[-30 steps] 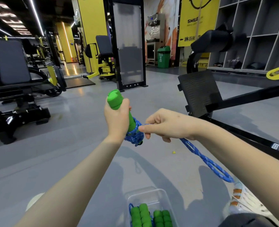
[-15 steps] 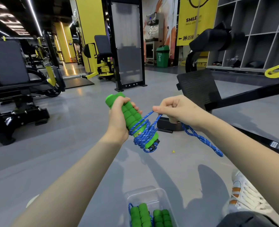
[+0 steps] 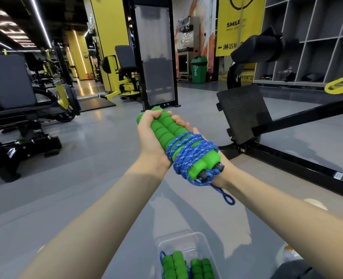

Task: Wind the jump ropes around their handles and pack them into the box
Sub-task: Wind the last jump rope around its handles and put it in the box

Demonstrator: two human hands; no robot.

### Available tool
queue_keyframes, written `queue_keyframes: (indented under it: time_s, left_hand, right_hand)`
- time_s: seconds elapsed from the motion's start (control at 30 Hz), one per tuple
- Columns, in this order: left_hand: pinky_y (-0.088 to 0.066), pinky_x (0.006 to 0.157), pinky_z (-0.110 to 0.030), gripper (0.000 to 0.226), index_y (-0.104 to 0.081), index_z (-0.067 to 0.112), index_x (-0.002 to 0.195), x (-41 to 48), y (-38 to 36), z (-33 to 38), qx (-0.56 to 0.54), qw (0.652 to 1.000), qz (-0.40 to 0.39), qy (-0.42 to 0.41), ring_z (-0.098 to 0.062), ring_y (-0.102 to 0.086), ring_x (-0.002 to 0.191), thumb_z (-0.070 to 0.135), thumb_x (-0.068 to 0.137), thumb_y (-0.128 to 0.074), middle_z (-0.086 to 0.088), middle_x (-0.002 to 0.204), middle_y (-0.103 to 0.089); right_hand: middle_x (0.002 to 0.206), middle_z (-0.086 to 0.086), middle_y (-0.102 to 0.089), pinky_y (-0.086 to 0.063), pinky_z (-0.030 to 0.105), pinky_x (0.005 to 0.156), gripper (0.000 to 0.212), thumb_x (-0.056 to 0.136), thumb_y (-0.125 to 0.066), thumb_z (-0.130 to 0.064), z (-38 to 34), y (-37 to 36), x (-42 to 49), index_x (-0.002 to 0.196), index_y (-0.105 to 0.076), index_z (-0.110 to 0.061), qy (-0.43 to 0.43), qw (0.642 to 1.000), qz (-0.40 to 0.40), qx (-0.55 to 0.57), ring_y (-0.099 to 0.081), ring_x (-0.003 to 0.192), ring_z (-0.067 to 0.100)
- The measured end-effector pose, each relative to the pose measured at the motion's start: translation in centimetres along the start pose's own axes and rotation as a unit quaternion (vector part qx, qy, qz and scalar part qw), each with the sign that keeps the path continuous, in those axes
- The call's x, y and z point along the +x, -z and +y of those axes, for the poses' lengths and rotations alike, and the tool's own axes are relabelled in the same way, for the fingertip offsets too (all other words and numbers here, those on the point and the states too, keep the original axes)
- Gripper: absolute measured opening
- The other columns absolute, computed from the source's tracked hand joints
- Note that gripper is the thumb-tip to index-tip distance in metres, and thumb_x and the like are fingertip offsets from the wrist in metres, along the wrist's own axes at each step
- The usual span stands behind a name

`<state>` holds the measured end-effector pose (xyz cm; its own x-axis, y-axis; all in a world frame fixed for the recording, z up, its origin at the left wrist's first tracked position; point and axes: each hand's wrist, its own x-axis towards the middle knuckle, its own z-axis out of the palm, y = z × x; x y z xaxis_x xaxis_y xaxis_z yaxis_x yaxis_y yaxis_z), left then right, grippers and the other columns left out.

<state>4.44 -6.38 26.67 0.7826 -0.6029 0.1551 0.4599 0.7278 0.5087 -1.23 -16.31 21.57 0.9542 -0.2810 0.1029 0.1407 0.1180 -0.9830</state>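
Observation:
My left hand (image 3: 152, 146) grips a pair of green foam handles (image 3: 166, 131) held side by side at chest height, thumb over their top end. Blue speckled rope (image 3: 190, 152) is wound in many turns round their lower half. A short loop of rope (image 3: 228, 199) hangs below the black handle tips. My right hand (image 3: 227, 178) lies behind and under the wound part, mostly hidden, holding the rope there. On the floor below stands a clear plastic box (image 3: 178, 237) with two wound green-handled ropes (image 3: 175, 264) inside.
Grey gym floor all round. A black machine with a ribbed footplate (image 3: 243, 111) and a long frame rail stands close on the right. A black bench machine (image 3: 15, 109) is at the left. My shoe (image 3: 287, 252) shows at the lower right.
The long trailing rope has been wound onto the handles, leaving a short loop. My right hand moved from beside the handles to behind them. The handles tilted towards me.

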Motion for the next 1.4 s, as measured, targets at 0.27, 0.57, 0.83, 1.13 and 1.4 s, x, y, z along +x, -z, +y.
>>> queue_keyframes:
  time_s: [0.27, 0.57, 0.83, 1.13, 1.4]
  left_hand:
    - [-0.05, 0.059, -0.03, 0.019, -0.044, 0.013, 0.067, 1.8, 1.4, 0.6, 0.029, 0.965, 0.209, -0.159, -0.015, -0.05, 0.045, 0.019, 0.084, -0.051, 0.001, 0.054, -0.047]
    - [-0.048, 0.06, -0.028, 0.022, -0.049, 0.013, 0.058, 2.2, 2.9, 1.8, 0.226, 0.895, 0.216, -0.317, -0.015, -0.055, 0.052, 0.019, 0.078, -0.055, 0.008, 0.044, -0.052]
    - [-0.046, 0.06, -0.031, 0.023, -0.046, 0.014, 0.06, 2.3, 4.4, 2.6, 0.256, 0.893, 0.205, -0.306, -0.014, -0.05, 0.046, 0.011, 0.081, -0.054, 0.008, 0.044, -0.048]
    - [-0.049, 0.054, -0.027, 0.015, -0.049, 0.011, 0.075, 1.5, 2.2, 1.3, 0.228, 0.969, 0.041, -0.091, -0.018, -0.051, 0.055, 0.019, 0.088, -0.048, -0.002, 0.063, -0.049]
    - [-0.047, 0.061, -0.029, 0.021, -0.048, 0.01, 0.073, 0.6, 1.1, -0.5, 0.182, 0.983, 0.002, 0.011, -0.02, -0.053, 0.055, 0.024, 0.089, -0.045, -0.005, 0.057, -0.051]
  right_hand:
    - [0.035, -0.008, -0.023, -0.026, 0.021, 0.042, 0.03, 0.095, -0.027, -0.018, 2.8, -5.9, -2.6, 0.069, -0.041, -0.014, -0.093, 0.987, 0.115, 0.059, -0.017, 0.029, 0.009]
    - [0.045, -0.005, -0.032, -0.04, 0.019, 0.042, 0.009, 0.095, -0.045, -0.012, -0.7, -5.1, -3.3, 0.088, -0.051, -0.012, -0.111, 0.976, -0.067, -0.175, -0.028, 0.031, 0.007]
    - [0.046, -0.001, -0.049, -0.045, 0.024, 0.049, 0.029, 0.095, -0.051, -0.019, -5.8, -1.9, -2.1, 0.077, -0.058, 0.002, 0.071, 0.914, -0.093, -0.389, -0.049, 0.038, 0.014]
    - [0.056, 0.002, -0.064, -0.049, 0.016, 0.056, 0.014, 0.087, -0.062, -0.006, -5.5, -0.3, -0.6, 0.074, -0.064, -0.01, 0.162, 0.97, -0.031, -0.177, -0.056, 0.051, 0.009]
    - [0.076, 0.017, -0.065, -0.051, 0.033, 0.071, 0.005, 0.083, -0.067, -0.004, -4.1, -0.2, -0.6, 0.087, -0.069, -0.003, 0.215, 0.955, 0.002, -0.204, -0.056, 0.07, 0.017]
